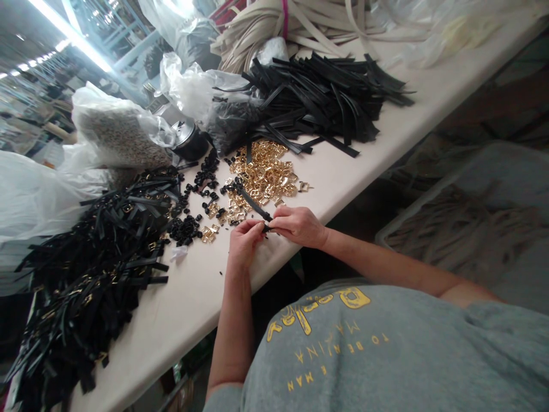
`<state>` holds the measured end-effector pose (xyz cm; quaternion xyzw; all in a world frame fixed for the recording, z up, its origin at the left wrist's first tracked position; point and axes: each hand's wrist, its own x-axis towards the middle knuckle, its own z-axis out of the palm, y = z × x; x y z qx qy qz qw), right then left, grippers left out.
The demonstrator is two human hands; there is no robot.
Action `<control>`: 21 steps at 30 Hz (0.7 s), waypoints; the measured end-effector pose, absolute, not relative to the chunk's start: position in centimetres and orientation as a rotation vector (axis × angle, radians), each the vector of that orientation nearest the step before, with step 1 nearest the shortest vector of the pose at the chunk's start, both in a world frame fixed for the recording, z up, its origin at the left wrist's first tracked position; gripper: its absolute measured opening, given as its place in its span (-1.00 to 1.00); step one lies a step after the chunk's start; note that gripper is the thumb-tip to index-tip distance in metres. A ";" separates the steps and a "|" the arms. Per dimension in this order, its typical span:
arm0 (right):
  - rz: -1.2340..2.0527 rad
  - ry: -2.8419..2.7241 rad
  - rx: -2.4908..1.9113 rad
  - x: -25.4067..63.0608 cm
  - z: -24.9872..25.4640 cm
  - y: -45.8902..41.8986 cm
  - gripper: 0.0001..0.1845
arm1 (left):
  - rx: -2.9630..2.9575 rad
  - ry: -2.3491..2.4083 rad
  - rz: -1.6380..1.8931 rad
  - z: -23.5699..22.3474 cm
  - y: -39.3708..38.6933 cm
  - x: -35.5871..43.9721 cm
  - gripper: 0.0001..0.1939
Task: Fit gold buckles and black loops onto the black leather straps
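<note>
Over the table's near edge, my left hand (247, 237) and my right hand (300, 225) meet around one black strap (255, 206). The fingers of both are closed in a pinch on it, and its free end slants up and away toward the buckles. What lies right between the fingertips is too small to make out. Just beyond the hands spreads a heap of gold buckles (263, 171). To its left sit small black loops (185, 230) in a pile, with a few gold buckles beside them.
A large pile of black straps with buckles (98, 269) covers the table's left. Loose black straps (317, 103) lie at the back, near beige strips (257, 28). Plastic bags (115, 126) and a black tin (189, 140) stand behind. A clear bin (472, 212) is below, right.
</note>
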<state>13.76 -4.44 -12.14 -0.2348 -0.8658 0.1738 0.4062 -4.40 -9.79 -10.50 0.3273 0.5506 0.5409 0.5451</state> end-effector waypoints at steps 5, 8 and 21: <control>0.545 -2.121 -0.589 13.7 -12.3 -4.4 -0.77 | 0.713 1.258 1.291 -10.5 -9.9 -4.5 -0.69; 0.528 -2.108 -0.585 13.7 -12.3 -4.4 -0.77 | 0.698 1.240 1.276 -10.5 -9.9 -4.7 -0.68; 0.536 -2.100 -0.627 13.7 -12.2 -4.5 -0.82 | 0.680 1.262 1.288 -10.3 -9.6 -3.9 -0.70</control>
